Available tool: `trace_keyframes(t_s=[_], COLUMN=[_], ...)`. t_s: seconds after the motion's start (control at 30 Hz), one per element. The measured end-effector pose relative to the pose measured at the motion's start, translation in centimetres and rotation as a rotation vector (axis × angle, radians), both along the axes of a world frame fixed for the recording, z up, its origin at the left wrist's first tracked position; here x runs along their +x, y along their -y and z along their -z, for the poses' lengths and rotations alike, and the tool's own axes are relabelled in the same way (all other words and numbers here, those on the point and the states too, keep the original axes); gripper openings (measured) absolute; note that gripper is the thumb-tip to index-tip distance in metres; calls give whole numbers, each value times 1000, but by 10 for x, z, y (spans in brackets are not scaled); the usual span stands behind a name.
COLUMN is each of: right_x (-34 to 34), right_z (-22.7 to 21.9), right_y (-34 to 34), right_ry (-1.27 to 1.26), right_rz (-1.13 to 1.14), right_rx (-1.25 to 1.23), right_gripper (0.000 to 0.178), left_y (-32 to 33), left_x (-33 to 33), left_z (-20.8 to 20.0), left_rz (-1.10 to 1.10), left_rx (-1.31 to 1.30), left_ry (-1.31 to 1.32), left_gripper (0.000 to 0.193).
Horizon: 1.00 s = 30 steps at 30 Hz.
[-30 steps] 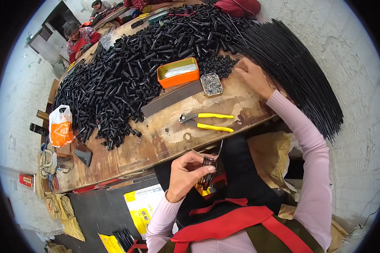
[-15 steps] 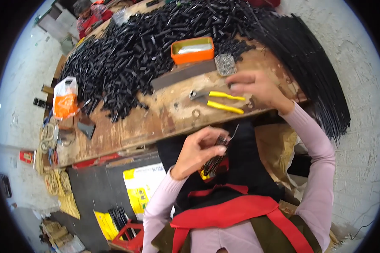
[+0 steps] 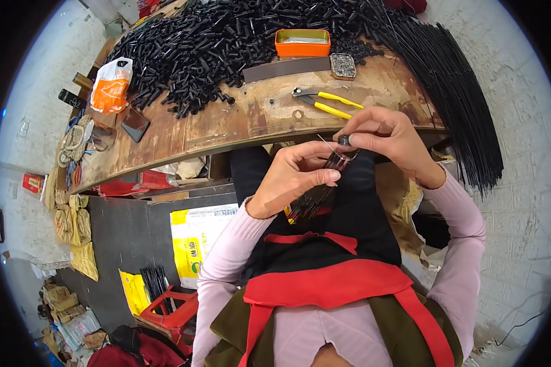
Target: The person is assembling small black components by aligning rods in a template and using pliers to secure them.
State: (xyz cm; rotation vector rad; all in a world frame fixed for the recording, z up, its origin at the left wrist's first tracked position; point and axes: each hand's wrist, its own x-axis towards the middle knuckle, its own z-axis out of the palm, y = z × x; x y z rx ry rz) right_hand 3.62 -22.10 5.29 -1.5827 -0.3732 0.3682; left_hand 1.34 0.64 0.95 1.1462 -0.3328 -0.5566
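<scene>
A bundle of thin black rods [image 3: 312,203] is gripped in my left hand [image 3: 284,177], its fingers closed round the upper part above my lap. My right hand [image 3: 393,142] is close beside it, thumb and fingers pinching a small dark round piece [image 3: 344,140] at the rods' upper ends. One thin rod end sticks up past my left fingers. Whether the piece touches a rod is too small to tell. Just beyond my right hand, yellow-handled pincers [image 3: 332,110] lie with handles spread on the wooden table [image 3: 251,125].
Black tubes [image 3: 208,55] are heaped across the table's back, with long black rods [image 3: 465,110] at the right. An orange tin [image 3: 303,49], a small tin of tiny parts [image 3: 343,77] and a flat bar [image 3: 284,70] stand before them. A phone [image 3: 135,124] lies left.
My right hand has come down from over the table, near the small tin, to the rod bundle in my left hand. The head view has shifted, so the table appears higher.
</scene>
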Motion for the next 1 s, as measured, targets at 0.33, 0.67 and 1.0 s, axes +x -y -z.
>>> trace_keyframes(t_s=[0.33, 0.67, 1.0], right_x=[-13, -18, -23], right_z=[-7, -12, -9], right_y=[-2, -2, -3], right_ry=[-28, 44, 110], right_rz=[-22, -18, 6], right_rx=[-81, -102, -53], right_gripper=[14, 14, 13], left_y=[-1, -4, 3], left_x=[-11, -8, -15], left_z=[0, 4, 1], left_rz=[17, 21, -68], left_rx=[68, 71, 38], left_ry=[13, 37, 33], left_gripper=[34, 27, 23])
